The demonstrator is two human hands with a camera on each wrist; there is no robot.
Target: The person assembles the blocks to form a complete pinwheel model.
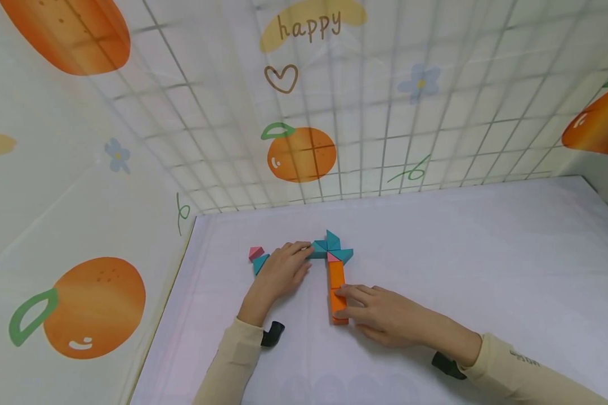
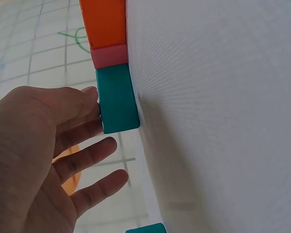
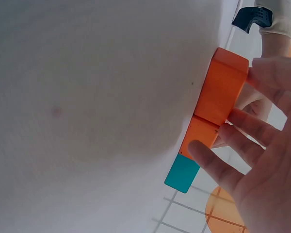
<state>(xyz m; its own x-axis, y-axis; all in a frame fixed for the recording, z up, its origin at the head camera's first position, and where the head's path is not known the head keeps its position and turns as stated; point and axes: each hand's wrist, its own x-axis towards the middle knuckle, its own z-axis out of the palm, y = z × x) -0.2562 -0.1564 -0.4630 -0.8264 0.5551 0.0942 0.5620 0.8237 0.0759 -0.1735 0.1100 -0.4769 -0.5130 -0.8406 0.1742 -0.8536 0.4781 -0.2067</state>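
Teal triangular blocks (image 1: 332,242) lie together as a pinwheel, with a small pink block (image 1: 332,257) at its lower middle. Below it runs a straight column of orange blocks (image 1: 336,274). My left hand (image 1: 282,269) is at the pinwheel's left end; its thumb and forefinger touch the side of a teal block (image 2: 117,99) while the other fingers spread loosely. From the right, my right hand (image 1: 392,316) reaches to the orange column, extended fingertips resting along the lower orange block (image 3: 222,87) and the joint above it.
Left of my left hand lie a loose pink block (image 1: 255,253) and a loose teal block (image 1: 260,263). A white cloth covers the table (image 1: 466,247). Printed curtains (image 1: 365,112) hang along the back and left sides. Black straps (image 1: 272,334) sit at both wrists.
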